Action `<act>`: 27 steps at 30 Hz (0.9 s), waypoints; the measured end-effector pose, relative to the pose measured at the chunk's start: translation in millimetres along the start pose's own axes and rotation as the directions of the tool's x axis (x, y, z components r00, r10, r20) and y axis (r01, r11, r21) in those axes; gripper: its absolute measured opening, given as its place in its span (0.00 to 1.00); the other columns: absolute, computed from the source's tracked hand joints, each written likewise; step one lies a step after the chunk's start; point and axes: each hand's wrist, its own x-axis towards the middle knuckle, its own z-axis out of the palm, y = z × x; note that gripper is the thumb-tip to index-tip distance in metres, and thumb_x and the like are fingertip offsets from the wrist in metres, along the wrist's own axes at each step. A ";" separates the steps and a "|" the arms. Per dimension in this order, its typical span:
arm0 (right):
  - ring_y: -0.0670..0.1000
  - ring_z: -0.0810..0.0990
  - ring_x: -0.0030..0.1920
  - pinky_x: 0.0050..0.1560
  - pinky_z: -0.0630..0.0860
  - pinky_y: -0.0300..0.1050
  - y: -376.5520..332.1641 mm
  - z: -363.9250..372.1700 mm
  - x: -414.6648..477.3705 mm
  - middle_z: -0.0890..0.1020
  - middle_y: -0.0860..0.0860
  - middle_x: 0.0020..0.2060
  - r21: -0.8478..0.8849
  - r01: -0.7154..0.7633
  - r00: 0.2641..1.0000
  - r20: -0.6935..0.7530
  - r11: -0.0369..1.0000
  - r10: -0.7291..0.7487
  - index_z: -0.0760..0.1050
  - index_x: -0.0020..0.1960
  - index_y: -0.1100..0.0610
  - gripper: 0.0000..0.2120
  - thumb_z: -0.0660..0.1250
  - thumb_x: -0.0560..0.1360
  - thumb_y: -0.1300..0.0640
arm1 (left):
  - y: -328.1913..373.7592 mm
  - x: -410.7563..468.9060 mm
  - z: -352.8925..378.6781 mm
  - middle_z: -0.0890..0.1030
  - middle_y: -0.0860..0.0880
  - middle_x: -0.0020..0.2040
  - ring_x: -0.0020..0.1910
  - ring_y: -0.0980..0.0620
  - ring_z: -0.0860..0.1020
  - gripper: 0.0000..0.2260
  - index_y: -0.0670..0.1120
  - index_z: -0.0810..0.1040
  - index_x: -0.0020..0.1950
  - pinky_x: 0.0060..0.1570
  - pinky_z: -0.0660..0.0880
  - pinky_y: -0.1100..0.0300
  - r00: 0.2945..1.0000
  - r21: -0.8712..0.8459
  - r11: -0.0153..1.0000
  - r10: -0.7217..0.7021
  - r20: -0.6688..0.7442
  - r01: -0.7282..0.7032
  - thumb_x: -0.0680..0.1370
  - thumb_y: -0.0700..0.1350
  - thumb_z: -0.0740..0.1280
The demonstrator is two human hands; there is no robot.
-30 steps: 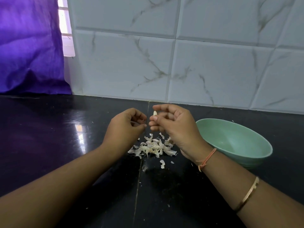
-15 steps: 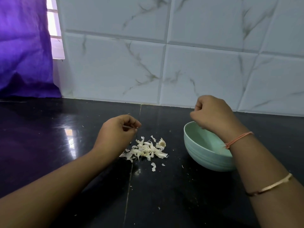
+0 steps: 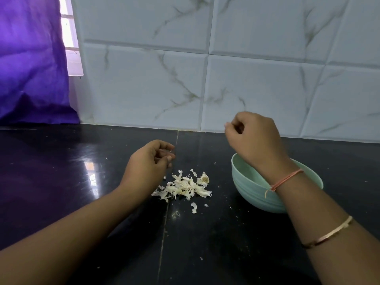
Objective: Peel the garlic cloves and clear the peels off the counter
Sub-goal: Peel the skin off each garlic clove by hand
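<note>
A pile of white garlic peels point(image 3: 185, 187) lies on the black counter point(image 3: 61, 182), with a garlic root stub point(image 3: 203, 179) at its right end and a loose peel point(image 3: 194, 207) just in front. My left hand point(image 3: 151, 162) hovers just left of and behind the pile, fingers loosely curled, pinching what looks like a thin sliver of peel. Over the far left rim of the mint green bowl point(image 3: 250, 194), my right hand point(image 3: 254, 136) is raised with its fingers loosely curled and nothing visible in them. My forearm hides most of the bowl's inside.
A marbled white tile wall point(image 3: 246, 79) closes the back of the counter. At the far left a purple curtain point(image 3: 30, 58) hangs down to the counter, beside a window. Small peel crumbs dot the counter in front of the pile.
My right hand carried a peeled clove from above the pile over to the bowl; now it is lifted above the rim and the clove is gone. My left hand stayed by the pile.
</note>
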 end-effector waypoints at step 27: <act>0.53 0.78 0.49 0.49 0.74 0.45 -15.8 60.8 -46.6 0.80 0.50 0.48 0.067 0.084 0.808 0.580 0.994 -0.107 0.74 0.55 0.50 0.13 0.61 0.72 0.60 | 1.4 -1.0 -0.5 0.78 0.58 0.40 0.36 0.63 0.76 0.10 0.55 0.76 0.47 0.37 0.72 0.70 0.993 0.122 0.992 0.006 0.121 -0.021 0.74 0.39 0.67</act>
